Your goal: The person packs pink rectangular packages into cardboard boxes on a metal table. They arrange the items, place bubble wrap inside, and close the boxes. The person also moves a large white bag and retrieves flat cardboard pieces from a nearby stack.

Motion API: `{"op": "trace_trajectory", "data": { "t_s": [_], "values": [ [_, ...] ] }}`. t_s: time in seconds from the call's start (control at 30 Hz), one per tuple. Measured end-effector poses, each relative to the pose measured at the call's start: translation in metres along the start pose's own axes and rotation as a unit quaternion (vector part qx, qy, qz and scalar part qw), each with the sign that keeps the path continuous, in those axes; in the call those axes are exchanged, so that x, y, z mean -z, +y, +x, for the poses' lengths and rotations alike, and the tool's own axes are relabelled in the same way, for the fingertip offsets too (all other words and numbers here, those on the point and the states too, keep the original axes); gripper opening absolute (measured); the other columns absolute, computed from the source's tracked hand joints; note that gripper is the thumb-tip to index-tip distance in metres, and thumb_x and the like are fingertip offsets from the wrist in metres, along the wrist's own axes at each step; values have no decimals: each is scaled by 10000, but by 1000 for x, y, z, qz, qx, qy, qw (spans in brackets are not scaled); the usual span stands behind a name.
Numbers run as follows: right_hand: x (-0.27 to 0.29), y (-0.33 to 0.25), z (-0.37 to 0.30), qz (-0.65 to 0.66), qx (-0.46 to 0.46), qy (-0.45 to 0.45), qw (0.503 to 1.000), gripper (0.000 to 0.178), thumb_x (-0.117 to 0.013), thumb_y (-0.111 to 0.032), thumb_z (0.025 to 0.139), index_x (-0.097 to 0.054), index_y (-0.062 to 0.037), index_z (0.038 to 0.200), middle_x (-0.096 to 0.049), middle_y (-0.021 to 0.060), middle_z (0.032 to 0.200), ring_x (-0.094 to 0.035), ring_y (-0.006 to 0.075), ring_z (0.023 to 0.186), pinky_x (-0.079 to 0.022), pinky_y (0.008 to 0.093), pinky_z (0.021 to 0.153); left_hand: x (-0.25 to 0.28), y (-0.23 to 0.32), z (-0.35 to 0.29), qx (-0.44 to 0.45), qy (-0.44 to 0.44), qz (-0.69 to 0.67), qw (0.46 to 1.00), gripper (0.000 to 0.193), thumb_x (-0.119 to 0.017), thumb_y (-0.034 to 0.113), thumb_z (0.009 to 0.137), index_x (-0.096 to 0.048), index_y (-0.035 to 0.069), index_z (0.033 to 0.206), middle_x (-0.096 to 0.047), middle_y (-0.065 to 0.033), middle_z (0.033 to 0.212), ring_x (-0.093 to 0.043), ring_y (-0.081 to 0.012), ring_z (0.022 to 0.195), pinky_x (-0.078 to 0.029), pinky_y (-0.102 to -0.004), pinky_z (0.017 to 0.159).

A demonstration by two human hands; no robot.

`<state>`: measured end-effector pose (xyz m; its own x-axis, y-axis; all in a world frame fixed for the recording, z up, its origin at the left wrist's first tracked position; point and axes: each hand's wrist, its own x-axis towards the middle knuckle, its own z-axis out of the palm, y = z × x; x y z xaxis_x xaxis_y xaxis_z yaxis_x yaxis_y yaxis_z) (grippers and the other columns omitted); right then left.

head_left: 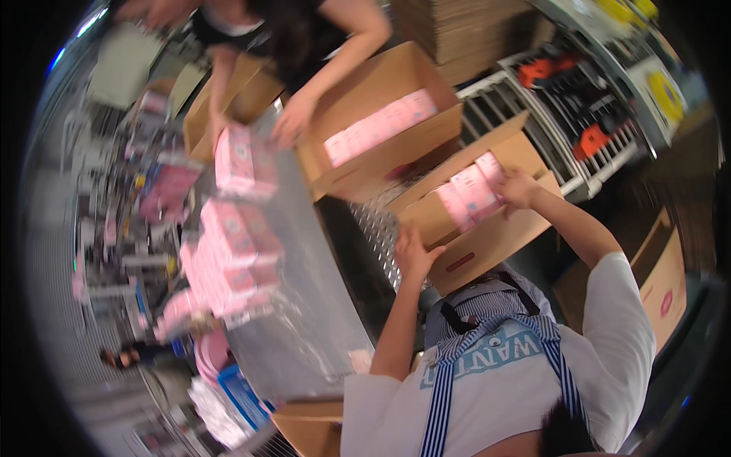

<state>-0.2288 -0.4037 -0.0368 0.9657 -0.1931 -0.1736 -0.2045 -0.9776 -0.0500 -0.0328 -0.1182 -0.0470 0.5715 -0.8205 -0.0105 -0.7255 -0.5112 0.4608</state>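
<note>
In front of me stands an open cardboard box [487, 247] with a row of pink packs [466, 196] inside. My left hand [413, 253] is at the box's left end, its fingers spread and the thumb pointing towards the box. My right hand [519, 189] reaches in at the right end, with its fingers curled against the last pink packs. How far those fingers go around the packs is partly hidden.
Across from me, a person's hand [297, 120] is beside pink packs [242, 164] on the metal table [304, 305]. A pink pile [236, 255] lies nearer. Another carton [384, 171] holds packs. A white rail frame [525, 114] stands at the right; a carton [662, 293] sits behind my right arm.
</note>
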Motion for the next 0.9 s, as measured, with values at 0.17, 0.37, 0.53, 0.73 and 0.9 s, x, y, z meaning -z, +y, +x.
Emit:
{"op": "trace_trajectory", "data": {
  "t_s": [0.17,0.37,0.53,0.73,0.9],
  "values": [
    [61,21,43,-61,-168,283,942,495,-549,-243,808,-492,-80,1271,-515,98,1272,-435,260,1257,-245,458,1116,-80,-10,-28,226,8,-310,924,926,-782,482,703,-369,-35,1351,-515,-245,1268,-528,-350,1152,-431,-397,947],
    [-35,-14,-60,67,-280,210,934,450,-586,-312,829,-504,-78,1205,-526,92,1189,-459,252,1212,-241,530,1107,-102,-42,-51,243,-32,-401,883,759,-667,458,843,-380,-49,1330,-574,-190,1189,-585,-275,1050,-474,-355,890],
    [-44,71,-39,109,-474,236,841,366,-527,-324,907,-506,-89,1186,-519,74,1183,-459,235,1200,-213,533,1119,-95,34,-6,346,-53,-470,810,576,-496,425,964,-445,-58,1273,-581,-161,1177,-588,-250,1045,-490,-344,878],
    [-34,245,-14,107,-389,261,877,321,-544,-294,895,-528,-97,1148,-529,59,1136,-470,242,1170,-215,512,1124,-170,116,79,307,-97,-562,762,547,-489,399,970,-368,26,1351,-524,-132,1273,-584,-254,1078,-522,-388,844],
    [-32,377,-15,88,-412,309,853,271,-512,-260,906,-551,-85,1109,-527,84,1116,-461,269,1165,-247,458,1122,-198,215,208,286,-54,-576,764,521,-543,270,962,-346,-12,1353,-473,-143,1325,-513,-243,1163,-448,-359,952]
  ]
}}
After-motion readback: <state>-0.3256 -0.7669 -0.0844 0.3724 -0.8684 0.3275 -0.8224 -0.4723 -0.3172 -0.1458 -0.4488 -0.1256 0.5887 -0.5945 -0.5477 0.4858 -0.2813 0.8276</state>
